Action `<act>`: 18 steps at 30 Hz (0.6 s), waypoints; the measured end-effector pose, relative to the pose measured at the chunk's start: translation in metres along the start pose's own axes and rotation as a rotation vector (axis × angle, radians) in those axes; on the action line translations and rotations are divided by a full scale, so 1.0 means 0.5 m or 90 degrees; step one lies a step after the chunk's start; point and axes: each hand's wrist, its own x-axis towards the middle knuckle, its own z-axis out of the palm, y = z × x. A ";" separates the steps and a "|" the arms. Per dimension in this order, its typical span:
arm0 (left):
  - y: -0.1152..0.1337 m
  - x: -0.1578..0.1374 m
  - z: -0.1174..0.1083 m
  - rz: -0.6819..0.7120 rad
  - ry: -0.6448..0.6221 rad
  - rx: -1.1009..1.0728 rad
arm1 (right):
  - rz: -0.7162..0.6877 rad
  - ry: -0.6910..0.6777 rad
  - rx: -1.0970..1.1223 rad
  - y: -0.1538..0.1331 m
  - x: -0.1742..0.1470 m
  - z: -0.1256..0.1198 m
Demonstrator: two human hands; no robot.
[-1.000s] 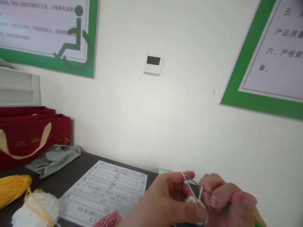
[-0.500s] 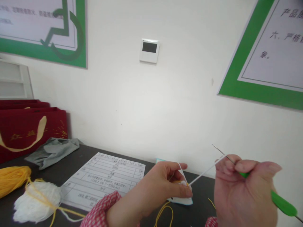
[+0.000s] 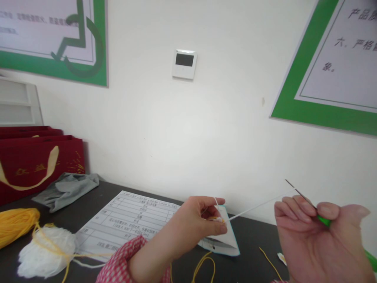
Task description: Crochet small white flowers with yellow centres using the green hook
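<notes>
My left hand (image 3: pixel 198 225) pinches a small white and yellow crochet piece (image 3: pixel 218 220) between thumb and fingers, with white yarn looped over its index finger. Most of the piece is hidden by the fingers. My right hand (image 3: pixel 319 239), palm toward me, is closed around a crochet hook (image 3: pixel 301 195) with a green handle, its metal tip pointing up and left. A taut white strand (image 3: pixel 257 206) runs from the crochet piece to the fingers of my right hand. Behind my left hand lies a white card with a light blue edge (image 3: pixel 232 237).
On the dark table (image 3: pixel 253 251) lie a printed sheet (image 3: pixel 118 224), a white yarn ball (image 3: pixel 47 251), a yellow yarn skein (image 3: pixel 17 224), loose yellow yarn (image 3: pixel 204 267) and a small white-yellow piece (image 3: pixel 282 258). A grey cloth (image 3: pixel 67 188) and red bags (image 3: pixel 38 165) stand at left.
My right hand has moved right with the hook, and the white strand stretches longer. My left hand has shifted slightly left and up, showing more of the card.
</notes>
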 end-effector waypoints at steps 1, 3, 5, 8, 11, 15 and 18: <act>0.000 -0.001 0.001 0.000 0.001 0.001 | -0.002 0.010 0.009 0.000 -0.001 0.001; 0.001 -0.004 0.004 0.001 -0.006 -0.009 | -0.008 0.052 0.025 -0.002 -0.003 0.006; 0.003 -0.007 0.005 0.001 -0.022 -0.032 | -0.025 0.086 0.025 -0.005 -0.005 0.011; 0.009 -0.014 0.008 -0.014 -0.039 -0.065 | -0.056 0.034 -0.014 -0.009 -0.004 0.005; 0.017 -0.021 0.013 -0.031 -0.039 -0.072 | -0.047 -0.073 -0.077 -0.010 -0.002 -0.013; 0.021 -0.029 0.021 -0.030 -0.036 -0.073 | -0.026 -0.118 -0.114 -0.005 -0.003 -0.029; 0.017 -0.030 0.023 -0.024 -0.039 -0.074 | -0.024 -0.124 -0.108 -0.005 -0.008 -0.025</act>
